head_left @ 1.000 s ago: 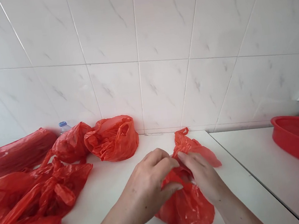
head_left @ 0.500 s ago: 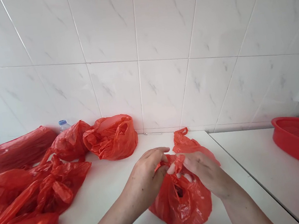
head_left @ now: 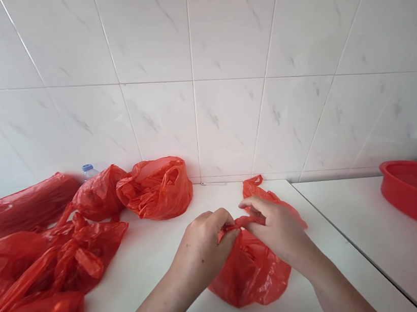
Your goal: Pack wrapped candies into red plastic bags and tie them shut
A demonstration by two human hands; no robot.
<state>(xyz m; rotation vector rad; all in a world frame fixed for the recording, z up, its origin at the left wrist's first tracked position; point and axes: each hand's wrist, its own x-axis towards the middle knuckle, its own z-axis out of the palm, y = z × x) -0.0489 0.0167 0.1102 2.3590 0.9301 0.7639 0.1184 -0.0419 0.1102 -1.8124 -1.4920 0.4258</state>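
Note:
A red plastic bag (head_left: 257, 277) sits on the white tabletop (head_left: 145, 287) in front of me, with its top gathered and twisted between my hands. My left hand (head_left: 211, 237) pinches one side of the gathered plastic between thumb and fingers. On the other side my right hand (head_left: 275, 224) grips the twisted end, thumb and forefinger closed on it. The bag's body hangs below the hands and rests on the table; its contents are hidden. Just behind the right hand lies another red bag (head_left: 290, 209), partly covered by that hand.
Several red plastic bags (head_left: 155, 191) lie along the left and back, against the tiled wall (head_left: 235, 122). Behind them a bottle with a blue cap (head_left: 87, 168) shows. A red basin-like container (head_left: 410, 201) stands at the right, past a seam in the tabletop.
Both hands have tightened on the bag's top, which is now twisted into a narrow strip between them. The opening seen before has closed up.

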